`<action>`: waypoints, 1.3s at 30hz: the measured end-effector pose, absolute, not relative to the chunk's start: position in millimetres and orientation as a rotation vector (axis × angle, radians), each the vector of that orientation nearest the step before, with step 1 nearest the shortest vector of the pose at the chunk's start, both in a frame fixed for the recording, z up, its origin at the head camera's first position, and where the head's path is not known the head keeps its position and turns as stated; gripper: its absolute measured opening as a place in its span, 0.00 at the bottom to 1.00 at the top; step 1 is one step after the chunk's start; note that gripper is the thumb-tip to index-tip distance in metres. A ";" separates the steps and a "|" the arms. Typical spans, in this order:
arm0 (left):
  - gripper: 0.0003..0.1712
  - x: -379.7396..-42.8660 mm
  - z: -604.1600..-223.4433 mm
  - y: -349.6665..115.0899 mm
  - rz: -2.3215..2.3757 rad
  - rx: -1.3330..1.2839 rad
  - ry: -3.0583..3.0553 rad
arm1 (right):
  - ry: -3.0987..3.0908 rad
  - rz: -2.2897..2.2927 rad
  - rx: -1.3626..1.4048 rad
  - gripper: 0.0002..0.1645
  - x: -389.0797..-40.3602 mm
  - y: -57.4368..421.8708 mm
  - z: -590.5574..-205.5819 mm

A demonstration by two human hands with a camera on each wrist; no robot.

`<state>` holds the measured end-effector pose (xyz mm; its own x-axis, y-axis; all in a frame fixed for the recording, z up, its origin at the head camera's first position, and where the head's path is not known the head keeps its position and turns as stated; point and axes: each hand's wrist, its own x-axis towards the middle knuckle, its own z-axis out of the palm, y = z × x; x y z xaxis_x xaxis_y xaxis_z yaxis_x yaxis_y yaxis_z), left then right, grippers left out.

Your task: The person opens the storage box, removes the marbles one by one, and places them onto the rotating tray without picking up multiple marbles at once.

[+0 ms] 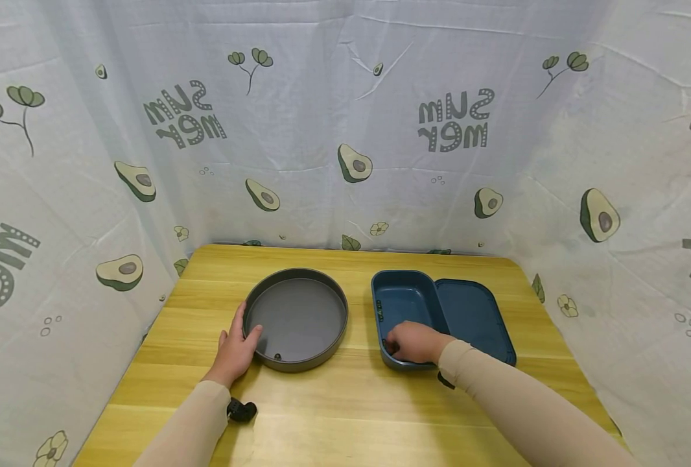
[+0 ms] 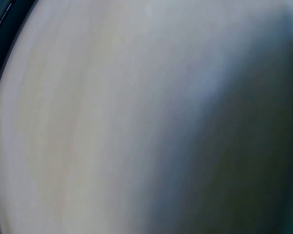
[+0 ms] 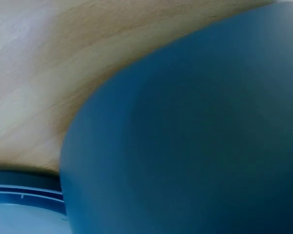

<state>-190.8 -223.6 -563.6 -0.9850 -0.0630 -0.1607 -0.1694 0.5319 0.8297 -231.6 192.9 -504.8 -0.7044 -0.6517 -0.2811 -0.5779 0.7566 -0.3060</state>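
Note:
My left hand (image 1: 237,350) holds the near-left rim of a round grey pan (image 1: 299,318), thumb over the inside edge and fingers along the outer wall. One small dark round piece (image 1: 277,356) lies in the pan near its front edge. My right hand (image 1: 417,342) reaches into the near end of a blue rectangular container (image 1: 406,295), fingers curled down at its left wall. I cannot tell whether they pinch a piece there. Several small dark green pieces (image 1: 380,311) line that wall. The container's outer wall (image 3: 185,122) fills much of the right wrist view.
A matching blue lid (image 1: 474,318) lies right of the container, its edge against it. Everything stands on a wooden table (image 1: 322,421). A printed white curtain (image 1: 310,130) hangs behind and on both sides. The left wrist view is blurred.

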 end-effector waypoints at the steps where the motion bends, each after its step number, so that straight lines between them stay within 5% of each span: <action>1: 0.45 -190.7 -563.5 -223.5 1.454 -0.202 2.650 | 2.584 -0.275 -0.937 0.12 -231.4 192.5 -504.8; 39: 0.45 -190.3 -564.3 -223.1 1.454 -0.206 2.653 | 2.597 -0.313 -0.936 0.08 -234.9 197.9 -508.7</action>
